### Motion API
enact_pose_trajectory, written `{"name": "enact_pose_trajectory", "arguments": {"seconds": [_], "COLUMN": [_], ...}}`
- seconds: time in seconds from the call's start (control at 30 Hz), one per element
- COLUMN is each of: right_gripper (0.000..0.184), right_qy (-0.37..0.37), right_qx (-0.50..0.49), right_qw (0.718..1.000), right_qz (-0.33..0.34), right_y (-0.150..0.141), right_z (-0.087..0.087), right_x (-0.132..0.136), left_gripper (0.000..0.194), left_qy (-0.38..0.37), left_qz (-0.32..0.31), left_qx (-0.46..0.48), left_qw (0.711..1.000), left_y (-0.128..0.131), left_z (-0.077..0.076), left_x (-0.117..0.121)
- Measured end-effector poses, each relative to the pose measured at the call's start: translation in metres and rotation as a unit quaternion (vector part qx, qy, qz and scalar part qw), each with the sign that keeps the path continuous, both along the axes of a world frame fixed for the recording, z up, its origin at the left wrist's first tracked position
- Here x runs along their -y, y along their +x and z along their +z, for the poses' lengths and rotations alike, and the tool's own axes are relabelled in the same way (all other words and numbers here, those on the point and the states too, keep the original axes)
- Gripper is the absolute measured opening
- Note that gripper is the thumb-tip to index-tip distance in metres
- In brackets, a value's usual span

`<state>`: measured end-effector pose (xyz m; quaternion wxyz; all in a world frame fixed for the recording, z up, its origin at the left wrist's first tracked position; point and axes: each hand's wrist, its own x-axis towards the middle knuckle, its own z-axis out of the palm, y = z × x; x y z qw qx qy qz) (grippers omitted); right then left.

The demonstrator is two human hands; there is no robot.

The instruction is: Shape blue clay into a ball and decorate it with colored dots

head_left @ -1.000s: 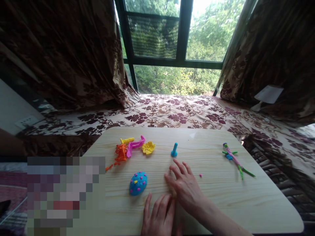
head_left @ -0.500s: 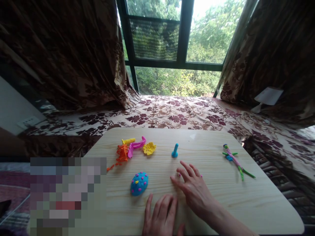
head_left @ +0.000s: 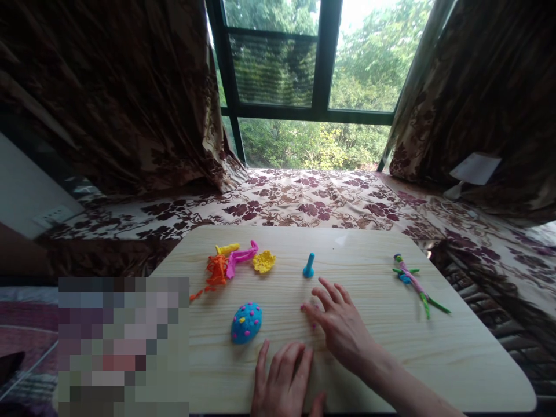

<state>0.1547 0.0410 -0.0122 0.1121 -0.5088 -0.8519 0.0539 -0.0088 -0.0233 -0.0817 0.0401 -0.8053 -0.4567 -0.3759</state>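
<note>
My right hand hovers low over or rests on the tabletop, fingers spread, palm down. Two tiny pink clay bits lie by it: one pink bit at the tip of its thumb-side digit, another pink bit just below; contact with them is hard to make out. My left hand lies flat near the front edge with fingers apart, holding nothing visible. Up and left of it sits a blue clay dome dotted with pink and one yellow dot. Beyond my right fingers stands a blue clay peg with a wider base.
At the table's back left lie an orange stringy clay clump, a pink clay strip, a yellow clay stick and a crinkled yellow clay disc. A pink-and-green clay figure lies at right. A pixelated patch hides the left corner.
My right hand first moved right, away from my left hand, uncovering pink bits. It has since shifted slightly, with pink bits now visible by its thumb side. My left hand has stayed nearly still.
</note>
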Motion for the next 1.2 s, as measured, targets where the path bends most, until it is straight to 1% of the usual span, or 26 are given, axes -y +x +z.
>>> {"name": "enact_pose_trajectory", "arguments": {"seconds": [0.07,0.13,0.2,0.27,0.33,0.37,0.4,0.47,0.53,0.63,0.7,0.77,0.8,0.83,0.87,0.9,0.93,0.97,1.0,1.03,1.07,1.1,1.13,1.17,1.2], "right_gripper": [0.040,0.045,0.050,0.052,0.050,0.049,0.048,0.046,0.047,0.049,0.048,0.046,0.046,0.046,0.047,0.048,0.047,0.046,0.045,0.044,0.044,0.044,0.044,0.043,0.043], "right_qy": [0.004,0.012,0.024,0.031,0.028,0.020,0.011,-0.022,-0.065,-0.123,-0.164,-0.215,-0.244,-0.276,-0.310,-0.341,-0.367,-0.384,-0.392,-0.394,-0.394,-0.396,-0.400,-0.404,-0.406], "right_qx": [-0.010,-0.019,-0.036,-0.070,-0.116,-0.142,-0.170,-0.229,-0.292,-0.385,-0.450,-0.522,-0.560,-0.599,-0.639,-0.678,-0.714,-0.744,-0.768,-0.786,-0.800,-0.808,-0.813,-0.815,-0.813], "right_qw": [1.000,0.999,0.997,0.994,0.991,0.988,0.984,0.973,0.954,0.914,0.876,0.820,0.784,0.742,0.692,0.638,0.585,0.536,0.496,0.466,0.442,0.424,0.412,0.406,0.407], "right_qz": [-0.017,-0.037,-0.063,-0.076,-0.066,-0.055,-0.045,-0.030,-0.029,-0.039,-0.059,-0.093,-0.111,-0.123,-0.127,-0.124,-0.117,-0.110,-0.105,-0.102,-0.100,-0.098,-0.096,-0.094,-0.094], "right_y": [0.004,0.010,0.013,0.011,0.001,-0.007,-0.015,-0.034,-0.051,-0.066,-0.069,-0.070,-0.070,-0.070,-0.070,-0.070,-0.070,-0.070,-0.069,-0.069,-0.069,-0.069,-0.069,-0.069,-0.069], "right_z": [0.004,0.010,0.017,0.024,0.028,0.029,0.028,0.024,0.016,0.001,-0.007,-0.010,-0.009,-0.007,-0.004,-0.001,0.003,0.006,0.009,0.010,0.011,0.011,0.011,0.010,0.010], "right_x": [-0.004,-0.006,-0.004,0.002,0.012,0.017,0.022,0.031,0.038,0.043,0.044,0.045,0.046,0.046,0.046,0.047,0.047,0.046,0.046,0.046,0.046,0.047,0.048,0.049,0.050], "left_gripper": [0.043,0.040,0.037,0.037,0.031,0.030,0.034,0.036,0.037,0.037,0.038,0.041,0.042,0.043,0.043,0.044,0.047,0.050,0.053,0.056,0.058,0.057,0.053,0.046,0.043], "left_qy": [0.011,0.023,0.028,0.009,-0.040,-0.063,-0.097,-0.120,-0.134,-0.150,-0.158,-0.167,-0.189,-0.212,-0.275,-0.322,-0.345,-0.356,-0.365,-0.379,-0.405,-0.442,-0.488,-0.539,-0.577], "left_qz": [-0.008,-0.004,0.027,0.090,0.151,0.185,0.208,0.220,0.216,0.197,0.184,0.175,0.166,0.155,0.127,0.103,0.075,0.056,0.044,0.027,0.011,-0.007,-0.026,-0.037,-0.045], "left_qx": [0.008,0.020,0.033,0.045,0.042,0.037,0.023,0.015,0.015,0.032,0.053,0.076,0.109,0.150,0.234,0.334,0.413,0.458,0.489,0.520,0.554,0.592,0.632,0.665,0.690], "left_qw": [1.000,1.000,0.999,0.995,0.987,0.980,0.973,0.968,0.967,0.968,0.969,0.967,0.962,0.953,0.924,0.880,0.840,0.812,0.791,0.765,0.728,0.674,0.601,0.516,0.435], "left_y": [-0.007,-0.022,-0.044,-0.071,-0.094,-0.102,-0.107,-0.110,-0.106,-0.098,-0.095,-0.091,-0.089,-0.085,-0.080,-0.074,-0.068,-0.063,-0.059,-0.057,-0.056,-0.057,-0.060,-0.063,-0.066], "left_z": [0.005,0.014,0.026,0.037,0.043,0.045,0.044,0.042,0.039,0.039,0.042,0.047,0.051,0.055,0.059,0.063,0.067,0.071,0.074,0.076,0.078,0.078,0.078,0.077,0.075], "left_x": [0.001,0.000,-0.004,-0.014,-0.026,-0.032,-0.038,-0.046,-0.050,-0.050,-0.048,-0.044,-0.041,-0.038,-0.034,-0.030,-0.025,-0.021,-0.017,-0.013,-0.011,-0.009,-0.008,-0.007,-0.006]}}
